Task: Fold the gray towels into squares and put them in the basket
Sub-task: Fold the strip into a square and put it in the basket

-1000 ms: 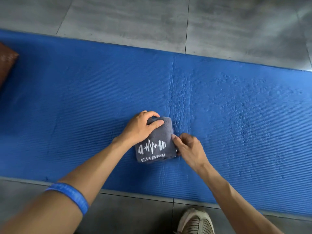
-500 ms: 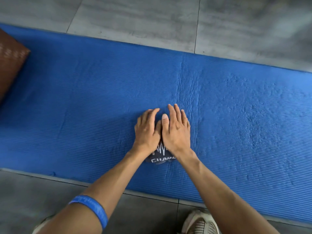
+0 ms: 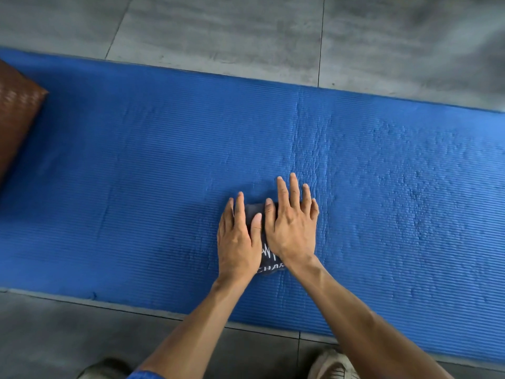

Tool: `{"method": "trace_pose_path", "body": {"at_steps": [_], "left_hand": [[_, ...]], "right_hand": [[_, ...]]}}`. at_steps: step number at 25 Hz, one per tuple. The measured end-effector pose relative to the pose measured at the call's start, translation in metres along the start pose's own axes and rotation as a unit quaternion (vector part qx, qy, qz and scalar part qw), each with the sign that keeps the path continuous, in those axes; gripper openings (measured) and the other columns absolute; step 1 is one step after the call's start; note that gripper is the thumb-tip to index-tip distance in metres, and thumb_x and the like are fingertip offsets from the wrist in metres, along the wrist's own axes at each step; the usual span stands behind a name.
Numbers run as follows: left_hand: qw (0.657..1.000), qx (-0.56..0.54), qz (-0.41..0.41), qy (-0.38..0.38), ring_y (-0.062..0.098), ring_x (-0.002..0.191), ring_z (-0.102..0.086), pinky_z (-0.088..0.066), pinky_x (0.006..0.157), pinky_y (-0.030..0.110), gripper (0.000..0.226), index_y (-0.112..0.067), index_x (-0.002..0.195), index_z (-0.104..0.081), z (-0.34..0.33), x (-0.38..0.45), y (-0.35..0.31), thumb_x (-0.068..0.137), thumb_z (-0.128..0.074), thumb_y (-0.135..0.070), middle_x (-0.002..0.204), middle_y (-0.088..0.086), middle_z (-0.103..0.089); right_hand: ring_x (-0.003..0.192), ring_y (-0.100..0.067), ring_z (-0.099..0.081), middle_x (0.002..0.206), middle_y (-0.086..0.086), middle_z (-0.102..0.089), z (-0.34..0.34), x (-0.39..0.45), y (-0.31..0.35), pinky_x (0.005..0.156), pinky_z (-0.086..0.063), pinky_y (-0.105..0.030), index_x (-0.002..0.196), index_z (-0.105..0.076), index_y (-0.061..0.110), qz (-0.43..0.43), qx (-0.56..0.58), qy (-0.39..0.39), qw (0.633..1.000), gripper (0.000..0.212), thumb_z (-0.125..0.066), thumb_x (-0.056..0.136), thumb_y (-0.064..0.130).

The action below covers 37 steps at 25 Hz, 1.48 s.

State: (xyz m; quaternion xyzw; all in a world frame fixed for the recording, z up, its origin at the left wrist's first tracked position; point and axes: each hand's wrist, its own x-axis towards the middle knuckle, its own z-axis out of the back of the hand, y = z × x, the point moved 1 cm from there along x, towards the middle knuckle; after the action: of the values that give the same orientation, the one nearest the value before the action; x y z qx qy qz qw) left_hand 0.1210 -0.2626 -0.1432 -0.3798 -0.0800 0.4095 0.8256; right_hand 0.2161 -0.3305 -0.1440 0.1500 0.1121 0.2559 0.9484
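Both palms flat on the folded gray towel (image 3: pixel 269 255).

My left hand (image 3: pixel 239 239) and right hand (image 3: pixel 292 228) press side by side, fingers straight and released, grasping nothing; the towel lies beneath them on the blue mat (image 3: pixel 136 187), near the mat's near edge, a brown cushion (image 3: pixel 16 113) far to its left.

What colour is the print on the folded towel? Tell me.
White, on the dark gray towel, seen between the hands in the head view.
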Motion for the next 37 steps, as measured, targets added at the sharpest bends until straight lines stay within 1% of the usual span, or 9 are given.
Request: {"method": "trace_pose_path", "body": {"at_steps": [4,7,11,16,19,22,25,33,37], "left_hand": [[0.992,-0.066,0.105,-0.011,0.021,0.120,-0.052,-0.046,0.097,0.036,0.074,-0.023,0.146,-0.034,0.008,-0.007,-0.016,0.086,-0.054,-0.061,0.134,0.003,-0.050],[0.926,-0.255,0.263,0.089,0.012,0.095,-0.069,-0.051,0.076,0.023,0.057,-0.021,0.118,-0.061,0.017,-0.007,-0.022,0.073,-0.079,-0.050,0.106,-0.006,-0.072],[0.903,-0.297,0.231,0.209,0.003,0.081,-0.071,-0.053,0.066,0.019,0.051,-0.026,0.111,-0.062,0.018,-0.008,-0.037,0.067,-0.087,-0.032,0.094,-0.008,-0.075],[0.906,-0.329,0.175,0.200,0.015,0.085,-0.073,-0.058,0.073,0.031,0.052,-0.023,0.108,-0.062,0.037,0.001,-0.056,0.061,-0.083,-0.026,0.097,0.001,-0.075],[0.888,-0.371,0.158,0.222,0.021,0.081,-0.073,-0.057,0.067,0.032,0.047,-0.017,0.104,-0.064,0.063,0.017,-0.067,0.061,-0.080,-0.025,0.089,0.006,-0.076],[0.883,-0.379,0.138,0.242,0.024,0.078,-0.072,-0.057,0.068,0.034,0.054,-0.013,0.100,-0.065,0.076,0.029,-0.072,0.052,-0.083,-0.029,0.089,0.011,-0.075],[0.863,-0.424,0.148,0.231,0.027,0.077,-0.071,-0.058,0.066,0.036,0.060,-0.008,0.100,-0.066,0.080,0.038,-0.068,0.046,-0.084,-0.029,0.089,0.016,-0.073],[0.885,-0.405,0.179,0.142,0.027,0.085,-0.073,-0.058,0.073,0.040,0.042,-0.013,0.108,-0.065,0.078,0.060,-0.068,0.072,-0.084,-0.021,0.094,0.011,-0.075],[0.871,-0.405,0.202,0.192,0.022,0.094,-0.072,-0.057,0.083,0.040,0.053,-0.018,0.115,-0.064,0.089,0.087,-0.065,0.070,-0.079,-0.041,0.101,0.003,-0.076]], "right_hand": [[0.145,-0.025,-0.028,0.162,0.000,-0.025,0.002,0.002,-0.006,0.113,-0.028,-0.043,0.151,-0.030,0.021,-0.013,0.089,-0.023,0.996,0.060,-0.019,0.098,0.047],[0.140,-0.021,-0.036,0.157,-0.002,-0.033,0.004,0.002,-0.016,0.113,-0.027,-0.032,0.147,-0.038,0.018,-0.024,0.179,-0.069,0.981,0.051,-0.031,0.102,0.041],[0.131,-0.018,-0.043,0.144,0.004,-0.043,0.012,-0.010,-0.035,0.114,-0.033,-0.043,0.141,-0.042,0.021,-0.140,0.342,-0.116,0.922,0.050,-0.039,0.098,0.047],[0.124,-0.002,-0.053,0.137,0.017,-0.052,0.051,-0.015,-0.049,0.108,-0.040,-0.030,0.144,-0.036,0.043,-0.138,0.551,0.088,0.818,0.067,-0.055,0.083,0.063],[0.116,-0.020,-0.065,0.128,-0.004,-0.067,0.073,-0.011,-0.047,0.101,-0.049,-0.039,0.135,-0.054,0.024,-0.129,0.621,0.227,0.739,0.076,-0.070,0.074,0.066],[0.118,-0.030,-0.063,0.126,-0.013,-0.067,0.088,-0.006,-0.034,0.099,-0.050,-0.043,0.134,-0.055,0.009,-0.105,0.657,0.259,0.701,0.088,-0.076,0.070,0.065],[0.116,-0.027,-0.065,0.123,-0.012,-0.069,0.101,0.000,-0.022,0.102,-0.049,-0.044,0.128,-0.062,0.011,-0.143,0.666,0.294,0.671,0.070,-0.063,0.081,0.062],[0.098,-0.029,-0.072,0.103,-0.011,-0.075,0.090,0.026,0.013,0.090,-0.058,-0.045,0.110,-0.069,0.009,-0.153,0.638,0.147,0.740,0.044,-0.071,0.085,0.045],[0.095,-0.031,-0.072,0.099,-0.013,-0.075,0.092,0.053,0.035,0.085,-0.059,-0.045,0.104,-0.068,0.007,-0.158,0.613,0.089,0.769,0.038,-0.071,0.088,0.041]]}}
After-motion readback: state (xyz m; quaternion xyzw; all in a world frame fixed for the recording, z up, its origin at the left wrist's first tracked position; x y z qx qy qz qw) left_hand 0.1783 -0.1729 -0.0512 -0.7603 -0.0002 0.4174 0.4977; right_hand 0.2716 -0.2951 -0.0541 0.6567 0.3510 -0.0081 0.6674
